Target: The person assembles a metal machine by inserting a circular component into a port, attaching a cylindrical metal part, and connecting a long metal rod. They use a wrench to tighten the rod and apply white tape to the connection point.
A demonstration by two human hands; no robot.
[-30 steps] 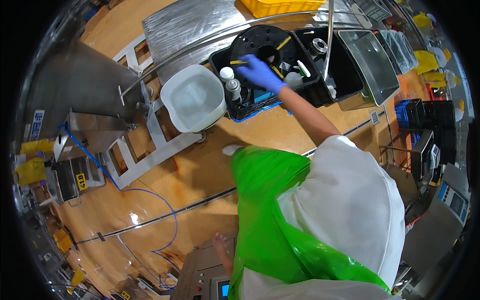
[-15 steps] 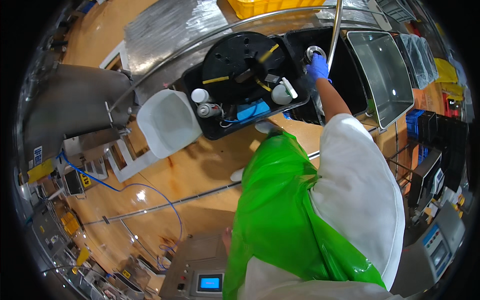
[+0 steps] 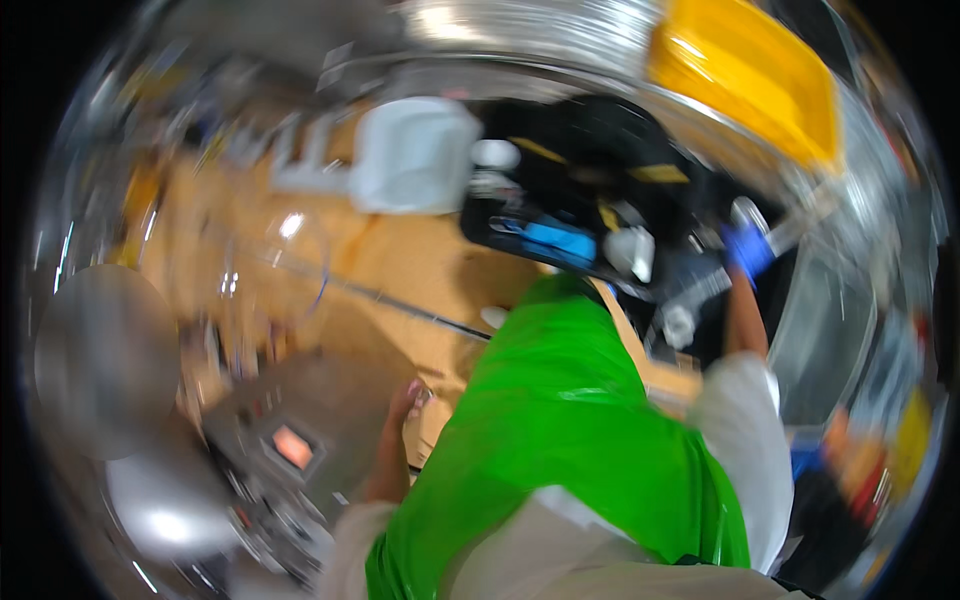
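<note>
My right hand point(image 3: 746, 254), in a blue glove, is closed round a round silvery metal part point(image 3: 748, 214) over a black bin. My left hand point(image 3: 406, 399), which looks bare, is low on the left beside a grey machine cabinet point(image 3: 340, 400). Its fingers look curled, with a small pale thing at them that blur keeps me from naming. Left of my right hand, a black tub point(image 3: 480, 232) holds a large black disc point(image 3: 600, 150) with yellow strips, a white spray bottle point(image 3: 630, 252), a blue item point(image 3: 560, 240) and a white-capped container point(image 3: 495, 154).
A white plastic tub point(image 3: 415, 150) stands left of the black one. A yellow crate point(image 3: 750, 75) sits at the far right, beyond a metal rail. On the right is a grey metal bin point(image 3: 825, 330). The cabinet has a lit screen point(image 3: 292, 447). Motion blurs much of the view.
The view has swung, so the tubs appear further right. My right hand has lifted the round metal part from the bin's back area. My left hand has come into clearer view.
</note>
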